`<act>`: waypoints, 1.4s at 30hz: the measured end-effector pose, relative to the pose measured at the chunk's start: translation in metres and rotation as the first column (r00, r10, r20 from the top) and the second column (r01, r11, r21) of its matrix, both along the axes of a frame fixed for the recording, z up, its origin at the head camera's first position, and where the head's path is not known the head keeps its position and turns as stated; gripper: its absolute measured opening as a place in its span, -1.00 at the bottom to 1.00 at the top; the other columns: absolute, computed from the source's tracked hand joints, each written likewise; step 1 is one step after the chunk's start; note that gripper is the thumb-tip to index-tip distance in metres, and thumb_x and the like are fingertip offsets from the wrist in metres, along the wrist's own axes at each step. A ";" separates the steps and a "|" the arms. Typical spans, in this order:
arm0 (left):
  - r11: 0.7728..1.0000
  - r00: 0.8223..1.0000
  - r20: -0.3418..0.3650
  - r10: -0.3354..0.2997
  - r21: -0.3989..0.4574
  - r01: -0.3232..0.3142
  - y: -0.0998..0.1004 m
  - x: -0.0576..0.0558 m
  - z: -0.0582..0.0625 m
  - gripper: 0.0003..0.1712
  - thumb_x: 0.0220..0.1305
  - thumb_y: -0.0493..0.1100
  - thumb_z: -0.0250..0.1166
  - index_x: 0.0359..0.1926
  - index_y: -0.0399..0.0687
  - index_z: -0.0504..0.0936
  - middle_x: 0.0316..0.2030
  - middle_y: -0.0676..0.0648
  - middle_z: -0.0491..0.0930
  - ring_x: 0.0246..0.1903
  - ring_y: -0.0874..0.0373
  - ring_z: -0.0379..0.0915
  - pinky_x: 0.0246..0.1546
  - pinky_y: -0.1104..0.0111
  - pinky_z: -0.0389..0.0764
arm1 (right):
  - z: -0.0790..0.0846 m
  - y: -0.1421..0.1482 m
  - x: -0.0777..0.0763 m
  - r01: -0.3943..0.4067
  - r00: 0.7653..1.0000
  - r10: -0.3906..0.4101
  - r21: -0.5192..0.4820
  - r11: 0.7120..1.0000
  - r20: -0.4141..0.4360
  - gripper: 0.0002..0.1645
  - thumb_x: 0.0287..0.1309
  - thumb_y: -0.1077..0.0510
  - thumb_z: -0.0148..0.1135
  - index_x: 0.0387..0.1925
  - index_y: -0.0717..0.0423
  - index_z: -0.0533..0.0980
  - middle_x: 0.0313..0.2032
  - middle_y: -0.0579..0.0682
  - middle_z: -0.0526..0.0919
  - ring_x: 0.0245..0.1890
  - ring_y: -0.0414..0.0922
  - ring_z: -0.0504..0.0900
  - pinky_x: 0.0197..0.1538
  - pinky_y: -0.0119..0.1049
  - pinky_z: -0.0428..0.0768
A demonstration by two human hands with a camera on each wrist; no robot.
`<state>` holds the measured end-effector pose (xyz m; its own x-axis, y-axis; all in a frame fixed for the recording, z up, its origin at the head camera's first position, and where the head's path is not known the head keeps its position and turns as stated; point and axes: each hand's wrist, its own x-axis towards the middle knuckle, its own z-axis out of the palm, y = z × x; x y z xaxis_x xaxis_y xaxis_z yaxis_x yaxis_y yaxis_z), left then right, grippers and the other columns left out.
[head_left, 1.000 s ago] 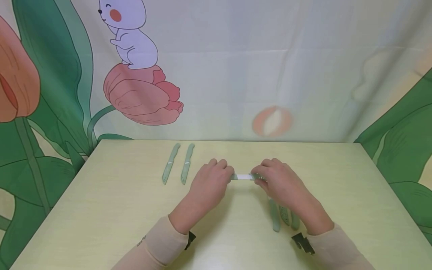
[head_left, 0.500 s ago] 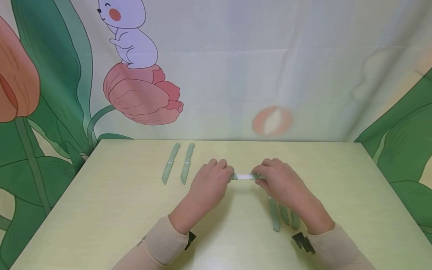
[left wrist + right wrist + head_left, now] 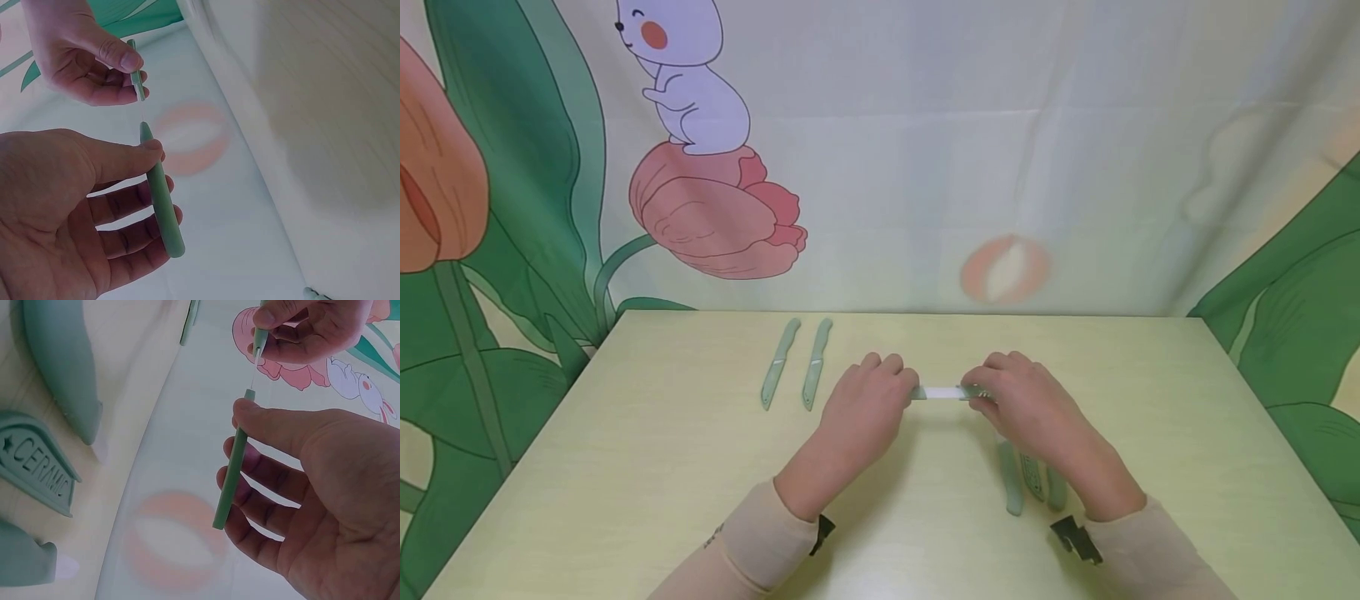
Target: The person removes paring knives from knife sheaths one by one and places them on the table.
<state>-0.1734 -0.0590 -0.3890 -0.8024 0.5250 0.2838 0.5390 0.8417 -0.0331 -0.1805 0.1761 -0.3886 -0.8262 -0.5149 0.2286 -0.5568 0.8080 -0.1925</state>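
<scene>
In the head view my left hand (image 3: 865,408) and right hand (image 3: 1026,400) face each other above the table. The left one pinches the pale green handle (image 3: 164,212) of a knife between thumb and fingers. A white blade (image 3: 942,392) bridges the gap between the hands. My right thumb and fingers pinch a green blade sheath (image 3: 231,481), lined up with the blade. Whether the blade's tip lies inside the sheath is hidden. Below the right hand lie a loose knife (image 3: 1011,483), a sheath marked CERAMIC (image 3: 37,462) and another knife (image 3: 25,556), partly covered by the arm.
Two sheathed green knives (image 3: 780,367) (image 3: 817,367) lie side by side at the back left of the light wooden table (image 3: 625,467). Behind its rear edge hangs a printed curtain (image 3: 880,167).
The hands have drifted very slightly apart, and a little more white blade shows between them. The things on the table have not moved.
</scene>
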 end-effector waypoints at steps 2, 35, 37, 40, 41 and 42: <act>1.000 1.000 0.002 0.001 0.002 -0.001 0.000 0.000 0.000 -0.90 0.34 -0.27 0.49 -0.19 -0.03 0.73 -0.41 0.02 0.48 -0.43 0.10 0.28 -0.47 0.39 0.37 | 0.000 0.000 0.000 0.001 1.000 -0.001 0.001 1.000 0.002 -0.71 0.20 0.24 0.57 -0.04 0.06 0.76 -0.15 -0.02 0.72 -0.22 -0.02 0.60 -0.17 -0.14 0.62; 1.000 1.000 0.021 0.020 -0.001 -0.020 -0.004 -0.001 0.002 -0.92 0.35 -0.32 0.45 -0.18 -0.08 0.73 -0.40 -0.01 0.49 -0.42 0.07 0.31 -0.45 0.34 0.43 | 0.002 0.005 0.000 0.016 1.000 -0.016 0.002 1.000 -0.014 -0.72 0.18 0.25 0.58 -0.06 0.07 0.76 -0.14 0.00 0.73 -0.20 0.04 0.62 -0.16 -0.06 0.64; 1.000 0.999 0.021 0.030 -0.007 -0.030 -0.005 -0.001 0.003 -0.91 0.36 -0.33 0.44 -0.17 -0.09 0.73 -0.40 -0.01 0.49 -0.42 0.07 0.31 -0.45 0.34 0.43 | 0.003 0.006 0.000 0.021 1.000 -0.021 0.009 1.000 -0.014 -0.72 0.19 0.25 0.57 -0.05 0.08 0.75 -0.14 0.00 0.74 -0.18 0.05 0.63 -0.13 -0.05 0.65; 0.999 0.999 0.025 0.040 -0.007 -0.040 -0.006 -0.001 0.004 -0.92 0.37 -0.33 0.43 -0.18 -0.09 0.73 -0.41 -0.01 0.48 -0.42 0.07 0.31 -0.45 0.34 0.43 | 0.004 0.008 0.000 0.027 1.000 -0.027 0.013 1.000 -0.004 -0.73 0.21 0.24 0.56 -0.04 0.09 0.75 -0.12 0.00 0.74 -0.16 0.07 0.64 -0.09 -0.03 0.66; 0.999 0.999 0.027 0.041 -0.004 -0.041 -0.006 -0.001 0.005 -0.93 0.37 -0.33 0.43 -0.19 -0.09 0.73 -0.41 -0.01 0.47 -0.42 0.07 0.31 -0.45 0.34 0.43 | 0.004 0.008 0.000 0.029 1.000 -0.029 0.014 0.999 0.000 -0.73 0.22 0.24 0.55 -0.04 0.09 0.75 -0.12 0.00 0.73 -0.15 0.07 0.64 -0.09 -0.02 0.66; 0.999 0.999 0.031 0.043 -0.002 -0.043 -0.006 -0.001 0.005 -0.94 0.37 -0.33 0.42 -0.19 -0.10 0.73 -0.41 -0.01 0.47 -0.42 0.07 0.31 -0.45 0.34 0.43 | 0.004 0.008 0.000 0.028 1.000 -0.028 0.015 0.999 0.001 -0.73 0.22 0.24 0.55 -0.04 0.09 0.75 -0.12 0.00 0.73 -0.15 0.07 0.64 -0.09 -0.02 0.66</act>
